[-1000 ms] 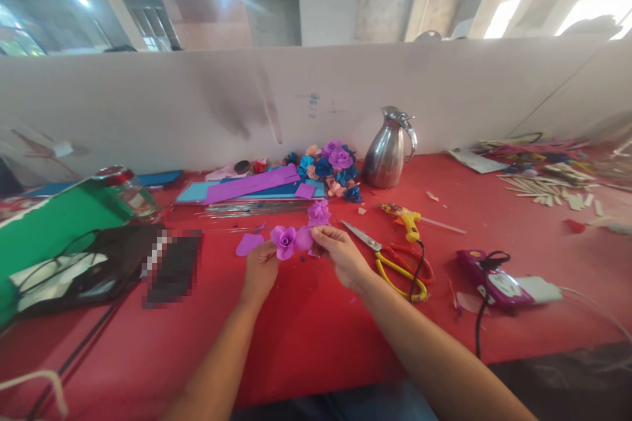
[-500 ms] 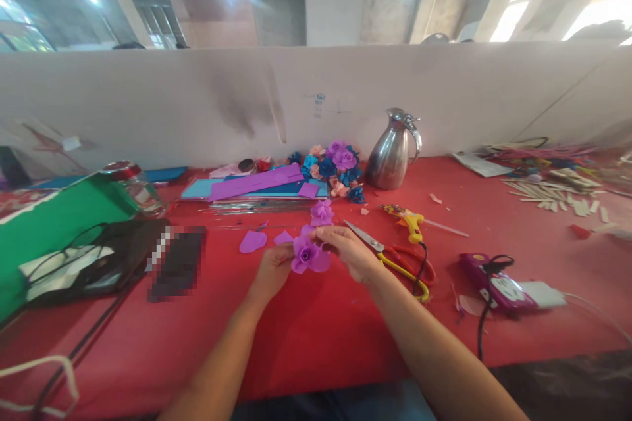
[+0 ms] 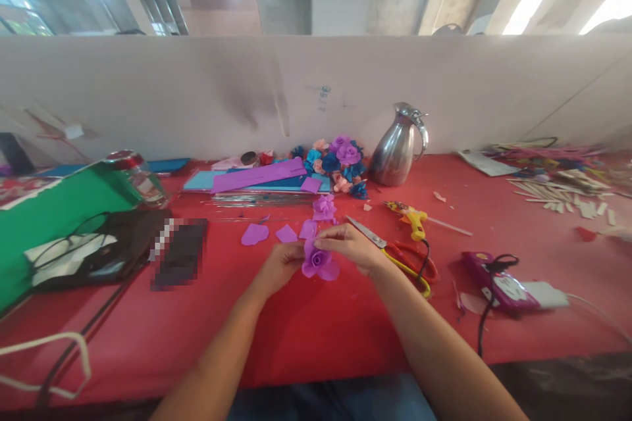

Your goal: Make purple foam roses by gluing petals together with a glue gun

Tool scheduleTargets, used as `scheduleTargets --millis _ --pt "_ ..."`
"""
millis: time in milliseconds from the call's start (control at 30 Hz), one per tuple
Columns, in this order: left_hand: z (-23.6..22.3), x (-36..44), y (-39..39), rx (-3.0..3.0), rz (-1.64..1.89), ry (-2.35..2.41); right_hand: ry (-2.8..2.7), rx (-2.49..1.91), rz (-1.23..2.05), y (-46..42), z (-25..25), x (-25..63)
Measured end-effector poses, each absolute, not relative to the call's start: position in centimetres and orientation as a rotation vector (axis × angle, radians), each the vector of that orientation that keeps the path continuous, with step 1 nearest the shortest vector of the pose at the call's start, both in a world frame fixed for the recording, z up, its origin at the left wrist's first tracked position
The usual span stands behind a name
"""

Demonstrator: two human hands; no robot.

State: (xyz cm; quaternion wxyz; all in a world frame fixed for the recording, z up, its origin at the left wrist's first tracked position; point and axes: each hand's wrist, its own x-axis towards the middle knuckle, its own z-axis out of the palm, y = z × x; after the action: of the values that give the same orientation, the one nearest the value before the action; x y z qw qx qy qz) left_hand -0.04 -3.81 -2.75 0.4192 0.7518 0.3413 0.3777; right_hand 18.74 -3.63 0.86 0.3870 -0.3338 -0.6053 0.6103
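Note:
Between my two hands is a purple paper flower (image 3: 317, 262), its rolled centre facing me and a few petals spread round it. My left hand (image 3: 282, 266) is closed on the flower's left side, the fingertips partly hidden behind it. The thumb and fingers of my right hand (image 3: 348, 247) pinch a petal at its upper right. Just beyond, a second purple paper flower (image 3: 324, 207) lies on the red table (image 3: 316, 335). Loose purple petals (image 3: 255, 234) are scattered to the left of it. Scissors (image 3: 390, 252) with red and yellow handles lie right of my right hand.
A yellow glue gun (image 3: 413, 221) rests behind the scissors, and a purple power strip (image 3: 501, 281) with cords is at right. Farther back stand a metal jug (image 3: 395, 148), a bunch of paper flowers (image 3: 340, 161) and purple paper strips (image 3: 259, 175). A glass jar (image 3: 141, 181) is at left.
The view has shifted slightly. My hands and the flower sit a little farther right in the picture, and my right fingers have moved down onto the upper petal.

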Motion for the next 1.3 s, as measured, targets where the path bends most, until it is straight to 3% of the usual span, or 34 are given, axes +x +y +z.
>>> scheduleTargets --millis 800,1300 --pt "-2.8 -0.2 -4.1 1.924 0.843 0.816 -1.782 -0.765 1.57 -3.5 1.2 19.6" --pt "-2.3 -0.1 -4.4 1.935 0.814 0.788 -1.541 -0.721 1.581 -3.4 1.1 19.9"
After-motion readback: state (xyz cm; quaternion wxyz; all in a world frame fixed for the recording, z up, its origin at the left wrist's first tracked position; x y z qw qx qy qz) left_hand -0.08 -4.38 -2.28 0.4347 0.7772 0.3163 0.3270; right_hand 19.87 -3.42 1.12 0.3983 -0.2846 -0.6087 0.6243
